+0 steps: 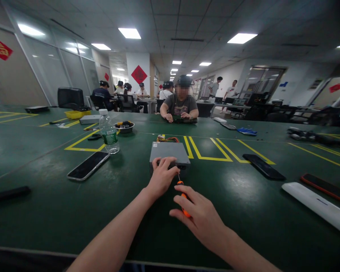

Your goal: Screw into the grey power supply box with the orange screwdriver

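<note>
A grey metal computer power supply sits on the green table in front of me, its bundle of coloured wires at the far side. My left hand is closed over its near edge, fingers bent across the top and the fingertips beside the screwdriver's tip. With my right hand I hold a screwdriver by its orange and black handle. Its thin shaft points up and away at the near face of the power supply. The exact spot where the tip touches is hidden by my left fingers.
To the left are a phone, a water bottle and a metal bowl of tools. Another phone and a long white case lie right. Across the table sits a person, both hands on a dark object.
</note>
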The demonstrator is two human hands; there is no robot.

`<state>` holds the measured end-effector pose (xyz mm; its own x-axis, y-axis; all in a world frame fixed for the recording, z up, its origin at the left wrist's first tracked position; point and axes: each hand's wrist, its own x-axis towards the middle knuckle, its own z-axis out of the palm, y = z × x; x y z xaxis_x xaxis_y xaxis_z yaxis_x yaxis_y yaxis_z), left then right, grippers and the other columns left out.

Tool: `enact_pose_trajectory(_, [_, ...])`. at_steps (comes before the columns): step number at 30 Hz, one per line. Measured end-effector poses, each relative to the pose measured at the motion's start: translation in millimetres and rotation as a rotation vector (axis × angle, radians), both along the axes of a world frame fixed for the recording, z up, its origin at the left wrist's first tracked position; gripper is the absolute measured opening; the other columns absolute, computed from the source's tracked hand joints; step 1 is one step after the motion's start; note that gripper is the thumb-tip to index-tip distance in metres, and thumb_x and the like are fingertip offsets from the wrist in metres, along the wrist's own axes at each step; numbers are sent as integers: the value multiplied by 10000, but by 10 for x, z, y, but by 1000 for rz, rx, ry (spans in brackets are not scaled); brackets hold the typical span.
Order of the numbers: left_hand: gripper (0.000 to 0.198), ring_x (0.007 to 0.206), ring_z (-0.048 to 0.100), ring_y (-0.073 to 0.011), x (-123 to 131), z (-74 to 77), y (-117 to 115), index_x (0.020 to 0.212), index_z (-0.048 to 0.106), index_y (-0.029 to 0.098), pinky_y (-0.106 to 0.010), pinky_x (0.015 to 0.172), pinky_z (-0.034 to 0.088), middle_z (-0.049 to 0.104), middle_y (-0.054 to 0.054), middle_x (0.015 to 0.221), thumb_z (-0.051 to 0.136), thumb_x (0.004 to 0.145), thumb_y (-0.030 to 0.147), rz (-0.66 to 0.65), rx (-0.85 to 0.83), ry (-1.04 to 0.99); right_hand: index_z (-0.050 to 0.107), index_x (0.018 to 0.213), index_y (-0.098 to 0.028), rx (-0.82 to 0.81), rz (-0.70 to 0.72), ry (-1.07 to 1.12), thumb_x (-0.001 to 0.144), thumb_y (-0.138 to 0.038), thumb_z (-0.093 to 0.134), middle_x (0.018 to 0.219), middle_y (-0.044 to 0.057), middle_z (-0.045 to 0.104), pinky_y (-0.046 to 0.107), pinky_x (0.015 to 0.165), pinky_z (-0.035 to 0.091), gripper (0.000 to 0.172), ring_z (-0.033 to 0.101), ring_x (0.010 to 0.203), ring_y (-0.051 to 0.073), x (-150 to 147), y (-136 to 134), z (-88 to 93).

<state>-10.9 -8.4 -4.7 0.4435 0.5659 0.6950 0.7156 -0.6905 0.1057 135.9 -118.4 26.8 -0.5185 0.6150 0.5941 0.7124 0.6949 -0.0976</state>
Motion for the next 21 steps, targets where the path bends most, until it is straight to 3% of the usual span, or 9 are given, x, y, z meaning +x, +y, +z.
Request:
enact_pose_trajectory(4, [158, 1135, 436, -195, -6, 6, 3, 895, 610, 278, -439, 945, 241, 504, -27, 1224, 462, 862, 235, -3, -15, 16, 518, 1098, -161, -18, 188, -217, 871, -318, 411, 1169, 159, 547, 333, 692, 506, 295, 602, 882, 209, 160, 57, 131])
enact_pose_trajectory(7, [245, 1178, 412, -202, -4, 42, -21, 1057, 557, 286, -435, 962, 251, 484, -41, 1263, 447, 855, 200, 19, -17, 50, 531, 1072, -146, 126, 315, -306, 870, -301, 415, 1081, 141, 605, 312, 599, 486, 280, 604, 716, 175, 264, 152, 107])
enact_pose_trajectory(10, [383, 1201, 403, -207, 7, 86, -45, 1196, 461, 222, -420, 990, 260, 471, -77, 1288, 439, 820, 152, 87, -3, 19, 540, 1018, -106, 292, 410, -254, 849, -347, 481, 998, 144, 643, 283, 552, 460, 300, 589, 653, 154, 328, 259, -21])
enact_pose_trajectory(14, [406, 1260, 350, -222, 28, 105, -23, 1242, 418, 183, -443, 1045, 194, 454, -87, 1325, 420, 836, 199, 148, 56, 26, 524, 859, -121, 354, 412, -87, 850, -378, 484, 968, 165, 650, 267, 552, 459, 260, 582, 614, 129, 344, 331, -204])
enact_pose_trajectory(18, [398, 1239, 389, -218, 34, 70, 42, 1263, 411, 184, -427, 1038, 226, 479, -88, 1310, 393, 867, 218, 149, 79, 61, 516, 991, -116, 279, 398, -48, 876, -450, 403, 982, 155, 644, 283, 643, 494, 371, 621, 774, 169, 359, 309, -244])
enact_pose_trajectory(21, [369, 1193, 439, -209, 25, 47, 72, 1238, 444, 193, -403, 995, 287, 514, -80, 1277, 390, 875, 225, 143, 57, 65, 504, 1099, -151, 219, 415, -104, 899, -373, 323, 1046, 167, 615, 299, 647, 500, 350, 618, 850, 190, 373, 283, -205])
